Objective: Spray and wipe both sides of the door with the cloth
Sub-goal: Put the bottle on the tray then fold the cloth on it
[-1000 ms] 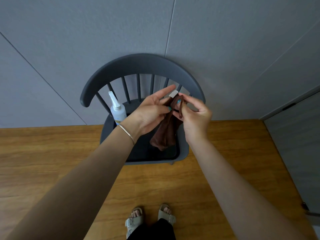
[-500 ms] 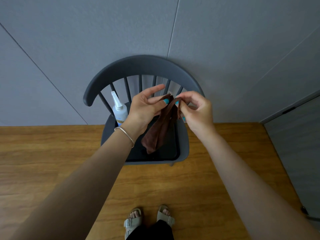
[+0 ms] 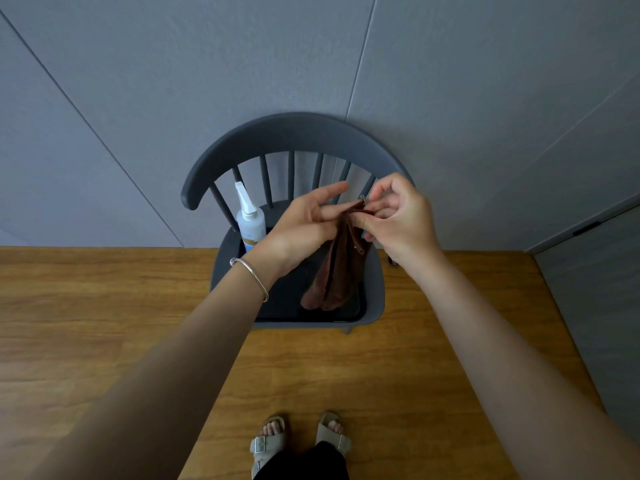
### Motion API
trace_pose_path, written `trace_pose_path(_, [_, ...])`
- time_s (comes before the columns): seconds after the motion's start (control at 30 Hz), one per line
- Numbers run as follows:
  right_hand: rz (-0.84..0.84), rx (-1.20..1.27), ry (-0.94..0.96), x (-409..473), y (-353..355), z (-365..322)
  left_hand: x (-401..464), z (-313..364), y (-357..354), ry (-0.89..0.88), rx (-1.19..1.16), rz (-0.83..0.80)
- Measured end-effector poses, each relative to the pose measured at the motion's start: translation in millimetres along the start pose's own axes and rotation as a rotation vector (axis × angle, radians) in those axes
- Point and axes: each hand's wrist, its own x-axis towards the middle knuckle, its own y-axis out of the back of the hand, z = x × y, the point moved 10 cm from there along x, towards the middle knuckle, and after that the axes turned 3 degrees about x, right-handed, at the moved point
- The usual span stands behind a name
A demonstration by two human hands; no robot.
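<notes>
A wood-grain plank floor [image 3: 86,323] fills the lower part of the view, and grey panelled walls [image 3: 173,81] rise behind it. Against the wall at twelve o'clock stands a dark grey spindle-back chair with a curved top rail [image 3: 287,133]. On the seat, at about ten o'clock from its middle, a white plastic spray bottle with a slanted nozzle [image 3: 250,220] stands upright, just beside the back spindles.

The left hand [image 3: 304,223], with a thin silver bangle [image 3: 254,277] on its wrist, is held above the seat. Its index finger is stretched out straight toward two o'clock, while the thumb and other fingers [image 3: 330,212] appear to pinch the top edge of a dark brown cloth [image 3: 341,268]. The cloth hangs down in folds toward six o'clock over the seat; whether its lower end touches the seat cannot be told.

Just to the right, the right hand [image 3: 401,220] has its fingers curled, pinching the same top edge of the cloth, where a small pale tag [image 3: 363,200] shows. The two hands are almost touching.

At six o'clock, two feet in pale buckled sandals [image 3: 263,445] stand on the floor. At three o'clock, at the right edge of the view, a grey door panel [image 3: 595,289] shows.
</notes>
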Motion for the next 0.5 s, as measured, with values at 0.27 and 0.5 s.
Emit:
trace_pose_path(0.27, [0.011,-0.055,0.104,-2,-7,-8,-1,-8,13,-0.014,-0.005,0.127])
trace_pose_path(0.5, [-0.116,-0.161,0.092,-5,-16,0,0,5,25,-0.002,0.034,0.191])
